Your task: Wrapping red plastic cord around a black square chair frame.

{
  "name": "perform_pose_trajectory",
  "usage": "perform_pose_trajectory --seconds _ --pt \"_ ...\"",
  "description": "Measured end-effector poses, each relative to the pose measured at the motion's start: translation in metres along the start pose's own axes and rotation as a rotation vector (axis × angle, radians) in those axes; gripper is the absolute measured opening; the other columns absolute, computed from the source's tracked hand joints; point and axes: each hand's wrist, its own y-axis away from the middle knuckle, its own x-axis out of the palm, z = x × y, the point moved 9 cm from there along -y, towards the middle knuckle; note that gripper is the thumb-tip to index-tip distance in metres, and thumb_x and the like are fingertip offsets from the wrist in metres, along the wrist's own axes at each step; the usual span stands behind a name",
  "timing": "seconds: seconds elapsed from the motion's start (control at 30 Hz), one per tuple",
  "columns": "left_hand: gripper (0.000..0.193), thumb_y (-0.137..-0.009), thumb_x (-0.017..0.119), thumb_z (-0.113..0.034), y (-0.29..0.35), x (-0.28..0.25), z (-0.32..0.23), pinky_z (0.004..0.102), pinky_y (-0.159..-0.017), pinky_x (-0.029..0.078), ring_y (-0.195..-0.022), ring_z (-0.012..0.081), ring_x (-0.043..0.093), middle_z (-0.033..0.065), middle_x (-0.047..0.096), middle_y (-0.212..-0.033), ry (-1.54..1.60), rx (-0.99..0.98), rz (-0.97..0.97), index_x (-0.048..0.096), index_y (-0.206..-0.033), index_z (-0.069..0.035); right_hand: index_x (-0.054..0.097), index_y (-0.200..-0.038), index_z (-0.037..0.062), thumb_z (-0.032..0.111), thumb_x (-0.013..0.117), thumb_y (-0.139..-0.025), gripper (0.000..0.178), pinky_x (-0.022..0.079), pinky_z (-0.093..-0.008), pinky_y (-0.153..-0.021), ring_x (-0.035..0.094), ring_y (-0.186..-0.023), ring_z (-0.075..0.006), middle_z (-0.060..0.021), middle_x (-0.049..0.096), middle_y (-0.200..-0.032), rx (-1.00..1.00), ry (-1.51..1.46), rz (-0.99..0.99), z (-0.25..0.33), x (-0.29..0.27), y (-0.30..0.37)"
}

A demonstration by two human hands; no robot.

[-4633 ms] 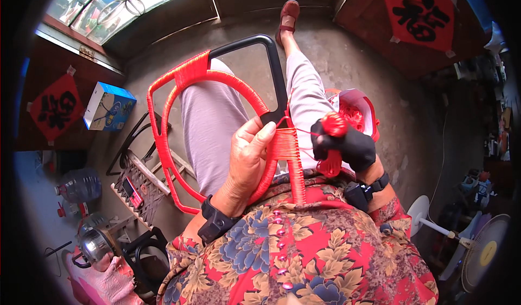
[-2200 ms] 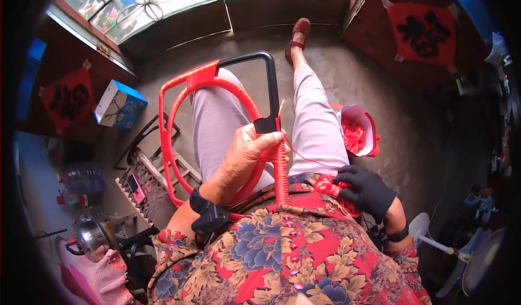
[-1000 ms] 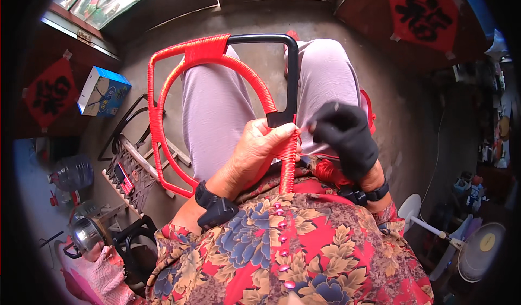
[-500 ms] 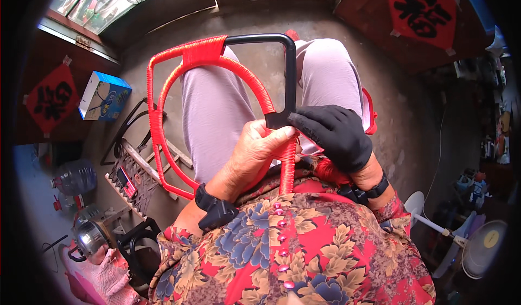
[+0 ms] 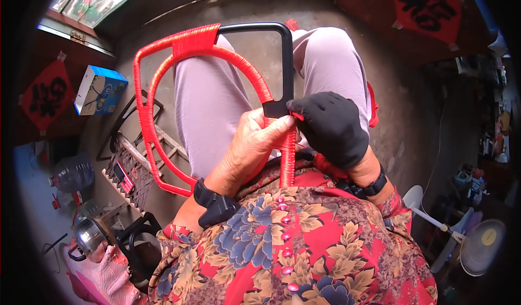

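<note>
A black frame [image 5: 287, 60], square with rounded corners and an inner ring, stands over my lap. Tight red cord wrapping [image 5: 196, 40] covers its left side, ring and lower right bar; the upper right corner and a black joint plate show bare. Bare and closed, my left hand [image 5: 252, 139] grips the frame just below that plate, thumb lying across the wrapped part. My right hand [image 5: 334, 130], in a black glove, is closed at the plate's right edge, pinching a strand of red cord [image 5: 297, 116]. More red cord [image 5: 328, 166] bunches beneath the right wrist, partly hidden.
Left on the floor are a blue box [image 5: 103, 90], a folded chair-like frame [image 5: 127, 120], a clear plastic bottle [image 5: 73, 173] and a metal pot [image 5: 91, 237]. A white fan [image 5: 480, 245] stands at the lower right. Red paper hangings [image 5: 426, 9] are on the dark panels.
The frame has shifted slightly up and left in view. My right hand has turned, its fingers curling in more, and a red cord strand now shows at its fingertips. My left hand keeps its grip.
</note>
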Motion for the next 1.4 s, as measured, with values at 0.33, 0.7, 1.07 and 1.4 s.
perform_pose_trajectory --seconds 0.33,0.7,1.07,1.4 --pt "0.024 -0.085 0.069 -0.021 0.004 -0.004 -0.020 0.0300 -0.063 0.057 -0.064 0.0151 0.065 0.0093 0.066 -0.075 -0.081 0.027 -0.073 0.060 -0.096 -0.001 0.065 -0.087 0.0058 0.032 0.072 -0.071 0.032 0.049 -0.0424 -0.067 0.063 -0.077 -0.0331 -0.0142 0.062 -0.081 0.481 0.157 0.620 0.000 -0.032 0.091" --pt "0.026 -0.087 0.068 -0.019 0.015 -0.015 -0.016 0.0326 -0.070 0.055 -0.073 0.0190 0.066 0.0123 0.066 -0.084 -0.008 0.074 -0.107 0.057 -0.102 -0.001 0.050 -0.126 0.0016 0.032 0.057 -0.089 0.048 0.050 -0.0357 -0.084 0.063 -0.089 -0.0226 -0.0113 0.063 -0.101 0.740 -1.870 -0.805 -0.145 -0.072 0.186" --pt "0.030 -0.088 0.064 -0.016 0.006 -0.001 -0.019 0.0308 -0.073 0.055 -0.076 0.0178 0.066 0.0118 0.066 -0.089 0.001 0.139 -0.091 0.055 -0.112 0.000 0.053 -0.120 0.0026 0.027 0.059 -0.089 0.040 0.049 -0.0351 -0.086 0.063 -0.093 -0.0235 -0.0129 0.064 -0.104 0.810 -1.506 -0.865 -0.211 -0.128 0.185" --pt "0.049 -0.090 0.058 -0.018 0.026 -0.017 -0.057 0.0317 -0.095 0.044 -0.110 0.0190 0.055 0.0124 0.054 -0.121 -0.096 0.657 -0.382 0.040 -0.131 0.000 0.057 -0.117 0.0084 0.013 0.060 -0.078 0.040 0.036 -0.0469 -0.103 0.055 -0.114 -0.0272 -0.0114 0.058 -0.118 -0.277 0.304 -0.060 0.044 -0.036 -0.047"
